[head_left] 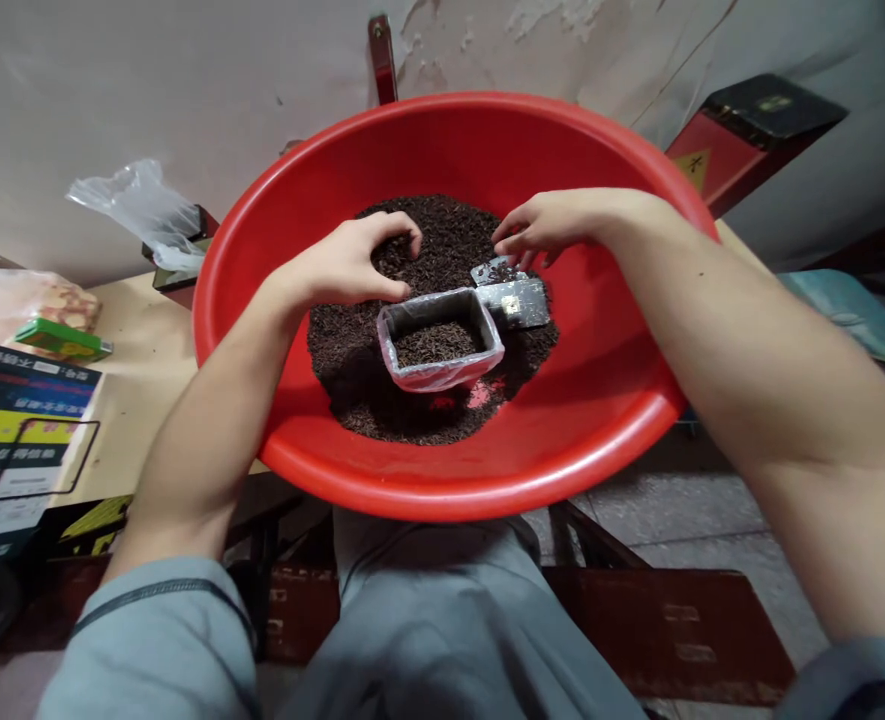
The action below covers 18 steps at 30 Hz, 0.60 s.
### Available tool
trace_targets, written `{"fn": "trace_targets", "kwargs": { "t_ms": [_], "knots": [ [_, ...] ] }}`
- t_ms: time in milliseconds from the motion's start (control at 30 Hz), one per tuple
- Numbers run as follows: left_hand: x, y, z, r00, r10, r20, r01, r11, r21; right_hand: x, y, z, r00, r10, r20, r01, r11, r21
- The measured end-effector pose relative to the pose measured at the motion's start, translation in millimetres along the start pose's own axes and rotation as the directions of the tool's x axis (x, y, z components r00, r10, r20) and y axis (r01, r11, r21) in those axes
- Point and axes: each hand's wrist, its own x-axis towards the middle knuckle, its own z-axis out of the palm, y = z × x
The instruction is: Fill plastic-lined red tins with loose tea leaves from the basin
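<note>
A large red basin (442,492) holds a heap of dark brown, grain-like bits (442,235). On the heap sits a small rectangular container (442,376) lined with clear plastic film, partly filled with the same bits. My left hand (356,260) hovers at the container's far left corner, thumb and fingers apart in a curve, with nothing in it. To the container's right lies a worn flat metal plate (521,302), and a smaller metal piece (496,270) lies just behind it. Over these pieces hangs my right hand (543,228), fingers loosely bent and apart; whether the fingertips touch the metal is unclear.
The basin's rim rises all around the heap. Left of it, a pale tabletop (138,340) bears a green box (63,341), a printed carton (22,450) and plastic bags (138,210). A red post with a black top (768,105) stands behind right, near the wall.
</note>
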Motion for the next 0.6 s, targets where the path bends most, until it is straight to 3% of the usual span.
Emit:
{"fn": "trace_targets", "kwargs": {
  "t_ms": [133,233,333,467,600],
  "knots": [
    [-5.3,38.2,15.7,0.963,0.27,0.006,-0.27,0.963,-0.004,3.5,1.5,0.5,1.0,-0.02,0.018,0.021,0.999,-0.038],
    [-3.0,41.9,30.5,0.91,0.408,0.074,-0.405,0.913,-0.052,4.6,0.6,1.2,1.0,-0.016,0.019,0.018,0.997,-0.081],
    [-1.7,36.8,35.0,0.87,0.47,0.147,-0.455,0.881,-0.127,6.0,1.5,1.3,1.0,-0.002,0.023,0.004,0.995,-0.104],
    [-4.6,33.5,25.2,0.894,0.4,0.203,-0.357,0.908,-0.218,8.5,5.3,0.8,0.999,-0.039,0.034,0.042,0.994,-0.105],
    [-3.2,12.4,11.5,0.99,0.136,0.03,-0.125,0.961,-0.245,7.0,6.0,1.1,0.999,-0.018,0.04,0.022,0.995,-0.099]
  ]
}}
